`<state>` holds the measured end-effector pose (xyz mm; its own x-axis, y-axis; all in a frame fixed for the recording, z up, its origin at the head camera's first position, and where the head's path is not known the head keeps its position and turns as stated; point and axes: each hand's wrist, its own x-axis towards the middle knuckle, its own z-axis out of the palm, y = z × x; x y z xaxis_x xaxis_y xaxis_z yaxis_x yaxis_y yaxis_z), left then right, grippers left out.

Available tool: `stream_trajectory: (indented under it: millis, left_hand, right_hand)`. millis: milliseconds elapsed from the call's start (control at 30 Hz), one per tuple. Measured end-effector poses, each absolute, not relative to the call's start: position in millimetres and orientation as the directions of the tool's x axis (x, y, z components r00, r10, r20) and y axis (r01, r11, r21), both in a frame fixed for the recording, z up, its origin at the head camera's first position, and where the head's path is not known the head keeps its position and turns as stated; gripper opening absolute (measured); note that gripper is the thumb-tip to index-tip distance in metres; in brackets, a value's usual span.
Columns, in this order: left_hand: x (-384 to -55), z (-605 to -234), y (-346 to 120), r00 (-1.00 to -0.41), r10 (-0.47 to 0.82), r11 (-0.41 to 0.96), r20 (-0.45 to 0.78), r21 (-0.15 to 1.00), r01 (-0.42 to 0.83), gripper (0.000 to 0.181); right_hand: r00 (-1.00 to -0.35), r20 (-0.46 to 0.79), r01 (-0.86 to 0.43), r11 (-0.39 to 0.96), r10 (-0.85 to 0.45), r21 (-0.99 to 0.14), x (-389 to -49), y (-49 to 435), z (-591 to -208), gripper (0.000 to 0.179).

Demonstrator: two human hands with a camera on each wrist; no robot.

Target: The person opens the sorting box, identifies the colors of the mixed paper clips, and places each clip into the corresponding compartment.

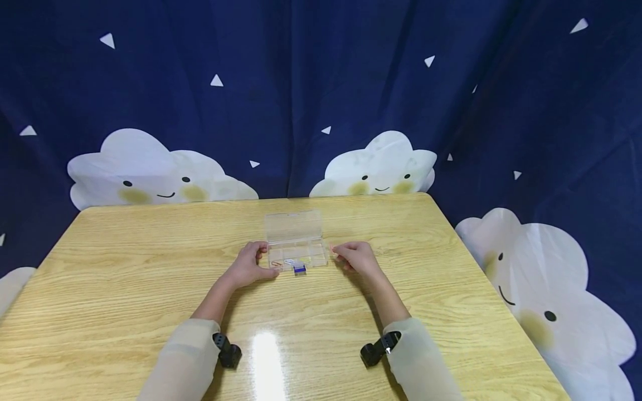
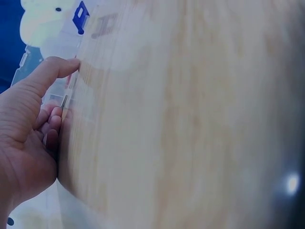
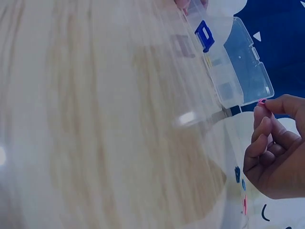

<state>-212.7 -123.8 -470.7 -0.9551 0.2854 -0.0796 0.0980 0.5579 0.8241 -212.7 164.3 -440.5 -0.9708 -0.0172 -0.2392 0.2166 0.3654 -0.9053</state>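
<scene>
A clear plastic compartment box (image 1: 296, 243) stands on the table with its lid (image 1: 293, 225) raised at the back. A blue latch (image 1: 299, 269) is at its front. Inside lie a red paper clip (image 1: 276, 264) and some pale and yellow ones. My left hand (image 1: 247, 264) grips the box's left end, thumb at the front corner and fingers round the side. Just off the right end, my right hand (image 1: 357, 258) pinches a small pink paper clip (image 3: 261, 101) between thumb and index finger, its other fingers curled.
The wooden table (image 1: 150, 278) runs back to a dark blue curtain (image 1: 271, 83) with cloud prints. Beside the right hand, several small coloured clips (image 3: 244, 205) lie loose on the table. Light glares on the tabletop in front.
</scene>
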Motion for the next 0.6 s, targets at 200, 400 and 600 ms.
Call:
stream_trajectory:
  millis: [200,400,600]
  left_hand:
    - [-212,-470,-124,-0.954,0.289,0.554,-0.08,0.827,0.098,0.078]
    - [-212,-470,-124,-0.956,0.28,0.551,-0.088,0.83,0.085,0.078]
    - [-213,-470,-123,-0.956,0.284,0.556,-0.073,0.825,0.103,0.077]
  right_hand:
    - [-0.968,-0.251,0.229,0.332,-0.024,-0.915,-211,157,-442,0.026]
    - [-0.967,-0.253,0.228,0.324,-0.034,-0.918,-210,150,-442,0.026]
    - [-0.968,-0.251,0.228,0.321,-0.032,-0.919,-210,146,-443,0.028]
